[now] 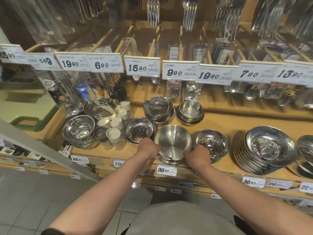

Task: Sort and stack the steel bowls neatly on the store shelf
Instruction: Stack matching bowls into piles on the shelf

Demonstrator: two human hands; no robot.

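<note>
A stack of matte steel bowls (172, 141) sits at the front edge of the wooden shelf (225, 122). My left hand (149, 147) grips its left side and my right hand (197, 154) grips its right side, fingers curled round the lower bowls. A shiny bowl stack (139, 129) stands just left of it, and another shiny bowl (212, 144) just right. Behind are two more stacks, a polished one (158, 107) and a matte one (190, 112). A wide stack of steel bowls (265, 148) stands at the right.
White-capped shakers (116, 128) and a bowl stack (78, 129) crowd the shelf's left. Price tags (143, 67) hang on a rail above, with packaged cutlery (153, 12) on hooks behind. Another dish stack (306, 146) sits at the far right edge. Grey floor tiles lie below.
</note>
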